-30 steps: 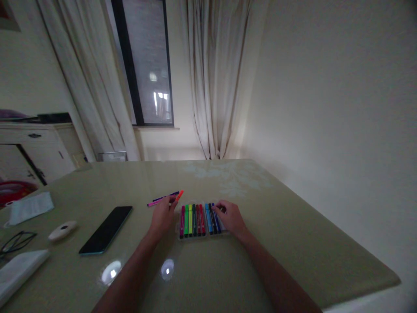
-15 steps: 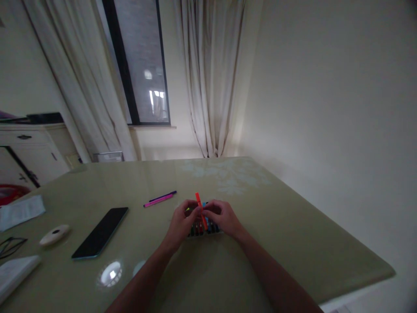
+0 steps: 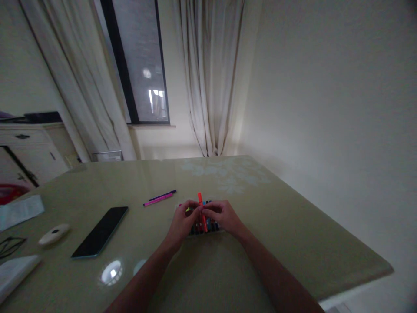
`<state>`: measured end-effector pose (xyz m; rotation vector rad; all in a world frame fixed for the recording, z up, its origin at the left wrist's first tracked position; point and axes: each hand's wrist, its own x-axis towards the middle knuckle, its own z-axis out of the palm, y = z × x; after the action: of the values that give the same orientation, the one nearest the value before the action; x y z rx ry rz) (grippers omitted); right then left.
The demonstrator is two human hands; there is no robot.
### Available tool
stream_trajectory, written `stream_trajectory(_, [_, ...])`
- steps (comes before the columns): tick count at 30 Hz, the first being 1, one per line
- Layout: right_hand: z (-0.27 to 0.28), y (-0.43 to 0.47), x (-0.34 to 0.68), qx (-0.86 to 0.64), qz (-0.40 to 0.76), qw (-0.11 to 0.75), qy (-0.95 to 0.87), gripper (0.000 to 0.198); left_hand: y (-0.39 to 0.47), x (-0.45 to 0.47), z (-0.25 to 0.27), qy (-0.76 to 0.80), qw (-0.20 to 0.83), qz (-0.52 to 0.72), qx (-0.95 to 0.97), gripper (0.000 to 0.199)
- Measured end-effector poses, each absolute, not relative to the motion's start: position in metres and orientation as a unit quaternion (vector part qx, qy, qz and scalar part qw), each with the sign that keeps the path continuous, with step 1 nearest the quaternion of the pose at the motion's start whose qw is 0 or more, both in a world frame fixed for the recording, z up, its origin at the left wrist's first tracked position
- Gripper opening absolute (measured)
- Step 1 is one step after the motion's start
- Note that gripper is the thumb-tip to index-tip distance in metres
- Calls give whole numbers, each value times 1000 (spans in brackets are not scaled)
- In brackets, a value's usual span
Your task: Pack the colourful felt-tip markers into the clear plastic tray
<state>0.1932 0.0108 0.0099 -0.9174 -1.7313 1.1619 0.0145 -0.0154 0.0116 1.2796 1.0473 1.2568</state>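
Note:
Between the fingertips of both hands is an orange-red felt-tip pen (image 3: pixel 204 222), its capped end pointing away from me. My left hand (image 3: pixel 185 219) pinches it from the left, and my right hand (image 3: pixel 223 215) closes on it from the right. Directly beneath lies a tray of felt-tip pens (image 3: pixel 213 226) in several colours, partly hidden by my hands. Beyond my left hand, a pink pen (image 3: pixel 158 200) and a dark purple pen (image 3: pixel 167 194) rest side by side on the table.
A black phone (image 3: pixel 100 232) lies to the left, beside a white oval object (image 3: pixel 54 234). Farther left are glasses (image 3: pixel 11 247), a white box-like object (image 3: pixel 18 274) and a pale sheet (image 3: pixel 21 212). The glossy table (image 3: pixel 293 243) meets a wall on the right.
The orange-red pen has turned slightly, its far end shifting a little to the right. Both hands stay in nearly the same place, still pinching it.

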Motion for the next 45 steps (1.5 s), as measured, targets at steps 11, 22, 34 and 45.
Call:
stream_trajectory(11, [13, 9, 193, -366, 541, 409, -637, 41, -15, 17, 8, 428, 523, 506, 537, 47])
stream_trajectory(22, [5, 37, 233, -541, 390, 395, -632, 23, -21, 14, -10, 428, 136, 308, 839, 34])
stream_trajectory(34, [-13, 39, 225, -596, 262, 315, -691, 6, -25, 17, -19, 413, 57, 204, 886, 47])
stream_trajectory(45, [-5, 32, 224, -586, 186, 286, -735, 9, -3, -8, -6, 494, 136, 279, 812, 42])
